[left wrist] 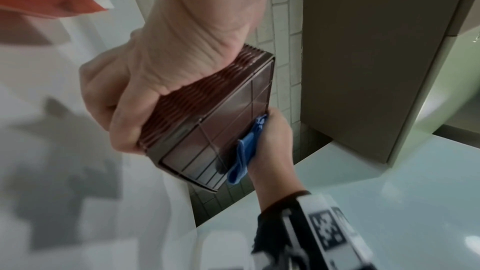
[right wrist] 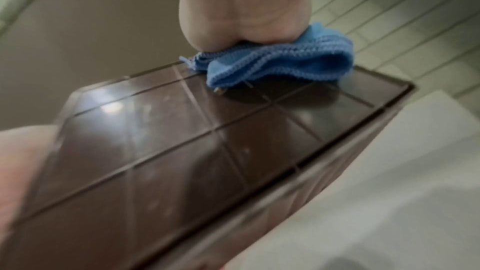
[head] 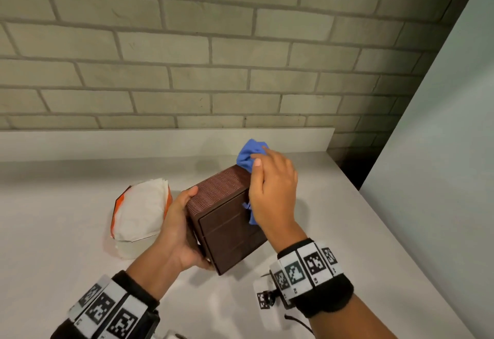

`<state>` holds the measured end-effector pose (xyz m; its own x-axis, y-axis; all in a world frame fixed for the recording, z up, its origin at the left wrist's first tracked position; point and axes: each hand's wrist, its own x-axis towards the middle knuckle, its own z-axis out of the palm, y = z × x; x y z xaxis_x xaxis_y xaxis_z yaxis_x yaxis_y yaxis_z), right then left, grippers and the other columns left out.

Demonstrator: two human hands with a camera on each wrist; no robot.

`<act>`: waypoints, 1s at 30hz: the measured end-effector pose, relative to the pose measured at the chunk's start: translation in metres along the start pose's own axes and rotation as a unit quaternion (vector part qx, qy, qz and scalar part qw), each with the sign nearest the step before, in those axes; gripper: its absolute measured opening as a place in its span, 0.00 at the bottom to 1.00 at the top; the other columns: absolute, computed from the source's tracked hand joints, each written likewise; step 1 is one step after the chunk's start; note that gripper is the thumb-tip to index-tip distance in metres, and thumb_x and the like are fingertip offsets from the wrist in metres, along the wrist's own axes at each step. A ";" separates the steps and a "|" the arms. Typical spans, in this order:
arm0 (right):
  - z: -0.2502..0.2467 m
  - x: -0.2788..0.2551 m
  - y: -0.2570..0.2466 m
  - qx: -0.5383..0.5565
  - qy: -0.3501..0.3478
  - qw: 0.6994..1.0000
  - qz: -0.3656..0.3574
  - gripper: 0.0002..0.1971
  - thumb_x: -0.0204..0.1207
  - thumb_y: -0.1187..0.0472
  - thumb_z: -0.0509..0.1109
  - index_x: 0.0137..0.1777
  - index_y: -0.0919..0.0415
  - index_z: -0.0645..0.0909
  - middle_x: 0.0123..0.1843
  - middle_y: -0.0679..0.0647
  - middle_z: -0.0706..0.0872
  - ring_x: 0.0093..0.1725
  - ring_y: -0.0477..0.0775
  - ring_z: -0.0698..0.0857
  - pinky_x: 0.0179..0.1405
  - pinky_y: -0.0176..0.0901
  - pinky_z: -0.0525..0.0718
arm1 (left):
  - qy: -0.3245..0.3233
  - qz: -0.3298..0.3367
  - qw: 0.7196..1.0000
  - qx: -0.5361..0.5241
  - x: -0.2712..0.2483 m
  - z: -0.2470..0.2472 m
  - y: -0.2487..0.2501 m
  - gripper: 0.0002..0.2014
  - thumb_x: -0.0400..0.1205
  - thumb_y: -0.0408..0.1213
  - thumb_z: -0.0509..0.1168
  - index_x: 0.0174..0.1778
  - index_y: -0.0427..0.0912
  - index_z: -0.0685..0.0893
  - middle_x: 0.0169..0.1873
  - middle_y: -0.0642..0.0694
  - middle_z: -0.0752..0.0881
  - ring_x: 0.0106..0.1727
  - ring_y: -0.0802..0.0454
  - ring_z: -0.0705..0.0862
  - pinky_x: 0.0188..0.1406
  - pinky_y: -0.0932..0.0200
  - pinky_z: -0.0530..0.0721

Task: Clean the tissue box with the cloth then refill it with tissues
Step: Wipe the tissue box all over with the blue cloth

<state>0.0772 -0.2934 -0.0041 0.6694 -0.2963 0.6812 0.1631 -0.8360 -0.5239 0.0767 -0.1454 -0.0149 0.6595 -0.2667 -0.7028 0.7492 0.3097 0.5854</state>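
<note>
A dark brown ribbed tissue box is held tilted above the white counter, its flat gridded face turned toward me. My left hand grips its left side, thumb on the ribbed wall. My right hand holds a crumpled blue cloth and presses it against the box's right edge; the cloth bunches under the palm. A pack of white tissues in an orange-and-white wrapper lies on the counter left of the box.
The white counter meets a grey brick-pattern wall at a low white ledge. A tall pale panel closes off the right side, and the counter's right edge runs diagonally beside it.
</note>
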 end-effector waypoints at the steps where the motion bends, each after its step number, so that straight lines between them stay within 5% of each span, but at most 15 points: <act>1: 0.002 -0.005 -0.004 -0.015 0.005 0.999 -0.037 0.19 0.79 0.56 0.53 0.45 0.61 0.86 0.54 0.55 0.89 0.58 0.58 0.82 0.67 0.48 0.70 | -0.001 0.004 1.000 -0.001 0.001 0.000 0.001 0.24 0.68 0.62 0.63 0.40 0.43 0.86 0.37 0.37 0.90 0.47 0.36 0.83 0.53 0.38 0.74; 4: 0.003 -0.016 -0.008 -0.031 -0.022 0.990 -0.137 0.17 0.79 0.57 0.55 0.47 0.59 0.87 0.58 0.52 0.88 0.63 0.53 0.80 0.73 0.50 0.63 | -0.013 0.012 1.000 -0.003 0.000 0.000 0.002 0.23 0.70 0.61 0.62 0.37 0.43 0.87 0.27 0.38 0.91 0.45 0.37 0.84 0.52 0.39 0.74; 6: 0.002 -0.014 0.002 -0.026 -0.010 0.991 -0.129 0.18 0.79 0.55 0.54 0.51 0.58 0.86 0.59 0.52 0.88 0.63 0.52 0.79 0.71 0.51 0.66 | -0.013 0.019 1.000 0.008 -0.001 0.000 0.002 0.22 0.71 0.61 0.62 0.39 0.44 0.87 0.28 0.39 0.91 0.45 0.37 0.84 0.49 0.38 0.76; 9: -0.009 -0.003 0.015 0.122 -0.045 0.991 -0.010 0.18 0.82 0.51 0.54 0.60 0.55 0.83 0.61 0.46 0.84 0.65 0.45 0.78 0.68 0.41 0.73 | -0.014 0.009 1.000 0.010 -0.003 -0.006 0.002 0.23 0.69 0.62 0.63 0.47 0.48 0.86 0.45 0.39 0.90 0.50 0.35 0.84 0.49 0.36 0.77; 12: -0.025 0.005 0.022 0.325 -0.217 0.913 0.119 0.15 0.81 0.56 0.64 0.66 0.41 0.71 0.63 0.34 0.79 0.61 0.23 0.78 0.60 0.19 0.74 | -0.017 0.001 1.000 0.004 -0.002 -0.015 0.006 0.23 0.68 0.61 0.64 0.50 0.48 0.86 0.49 0.38 0.88 0.51 0.35 0.83 0.56 0.33 0.75; 14: -0.029 0.008 0.036 0.333 -0.308 0.881 0.134 0.25 0.74 0.53 0.71 0.69 0.40 0.68 0.70 0.40 0.78 0.68 0.32 0.77 0.65 0.25 0.74 | -0.027 0.005 1.000 0.006 -0.003 -0.020 0.009 0.22 0.69 0.60 0.64 0.46 0.46 0.86 0.43 0.38 0.90 0.50 0.35 0.83 0.58 0.31 0.73; 18: -0.037 0.009 0.052 0.396 -0.414 0.799 0.182 0.57 0.50 0.37 0.83 0.80 0.47 0.60 0.79 0.53 0.70 0.78 0.53 0.70 0.79 0.56 0.67 | -0.059 0.026 0.998 0.021 -0.012 -0.025 0.016 0.18 0.71 0.59 0.64 0.40 0.47 0.87 0.32 0.41 0.92 0.46 0.37 0.84 0.49 0.36 0.79; 21: -0.045 0.015 0.049 0.403 -0.465 0.768 0.176 0.66 0.45 0.41 0.86 0.83 0.50 0.53 0.79 0.53 0.70 0.77 0.55 0.72 0.78 0.57 0.68 | -0.085 0.034 0.995 0.024 -0.018 -0.028 0.018 0.18 0.65 0.57 0.66 0.37 0.47 0.89 0.33 0.41 0.91 0.44 0.38 0.84 0.48 0.40 0.80; 25: -0.052 0.021 0.038 0.372 -0.476 0.786 0.132 0.58 0.55 0.60 0.82 0.83 0.51 0.51 0.75 0.49 0.76 0.72 0.48 0.79 0.72 0.44 0.76 | -0.101 0.060 0.993 0.024 -0.022 -0.029 0.018 0.18 0.68 0.56 0.65 0.32 0.46 0.92 0.33 0.41 0.91 0.42 0.40 0.85 0.49 0.45 0.80; 30: -0.056 0.019 0.033 0.362 -0.434 0.816 0.121 0.53 0.58 0.61 0.81 0.83 0.51 0.56 0.76 0.51 0.76 0.74 0.50 0.77 0.77 0.55 0.71 | -0.069 0.212 0.964 0.147 -0.034 -0.022 0.021 0.19 0.70 0.61 0.65 0.30 0.51 0.93 0.31 0.49 0.92 0.33 0.52 0.90 0.43 0.55 0.83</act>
<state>0.0548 -0.3523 0.0206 0.9557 0.2884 0.0588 0.1246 -0.2154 -0.9686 0.0688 -0.1093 0.0127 0.8969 -0.2979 -0.3269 0.3824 0.1511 0.9115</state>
